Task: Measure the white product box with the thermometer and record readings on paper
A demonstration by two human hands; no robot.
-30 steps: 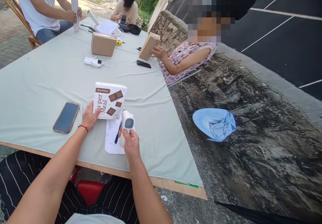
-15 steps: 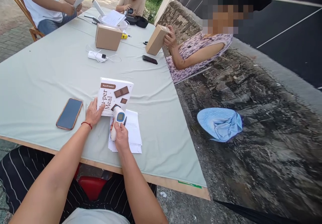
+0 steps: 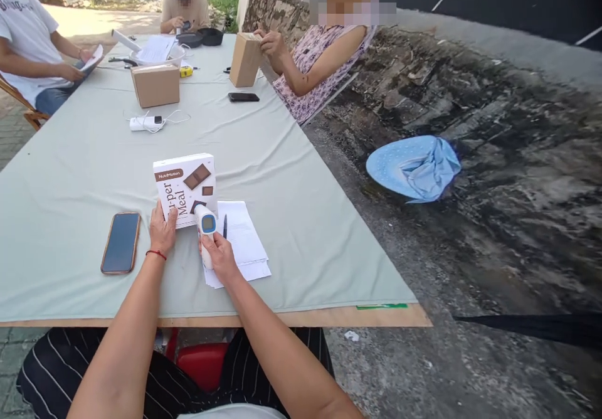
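My left hand (image 3: pixel 163 228) grips the lower left edge of a white box (image 3: pixel 185 184) printed with chocolate pieces and the words "NutriMotion" and "Meal". The box stands upright on the cloth. In my right hand (image 3: pixel 220 256) is a white infrared thermometer (image 3: pixel 205 228) with a blue-rimmed display, its fingers wrapped round the handle. The thermometer's head is right at the lower right front of the box; whether they touch I cannot tell. Under and beside my right hand lie sheets of paper (image 3: pixel 244 240), with a pen (image 3: pixel 225 226) on top.
A smartphone (image 3: pixel 121 243) lies left of my left hand. Farther back are a white device with a cable (image 3: pixel 145 123), a cardboard box (image 3: pixel 157 86) and a black phone (image 3: pixel 243 97). One person at right holds another cardboard box (image 3: pixel 245 61); two others sit beyond. A blue hat (image 3: pixel 414 168) lies off the table.
My view has tilted and turned, so everything shifts in the picture. Both hands keep their holds on the box and thermometer. The person at left has lowered their paper.
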